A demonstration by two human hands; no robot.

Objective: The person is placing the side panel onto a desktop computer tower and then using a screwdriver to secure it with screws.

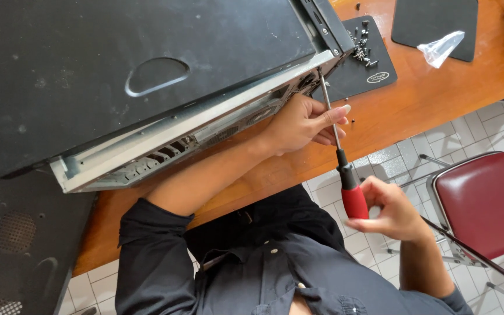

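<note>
Screwdriver [345,169]: right hand [389,210] fingers curl around its red handle; left hand [304,122] fingers pinch the shaft.

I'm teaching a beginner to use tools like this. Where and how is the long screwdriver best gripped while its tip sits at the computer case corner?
Probably by the thick red handle, wrapped from its rear end, as the right hand does: it is wide enough to turn. The left hand steadies the thin metal shaft from the side, near the computer case.
</note>
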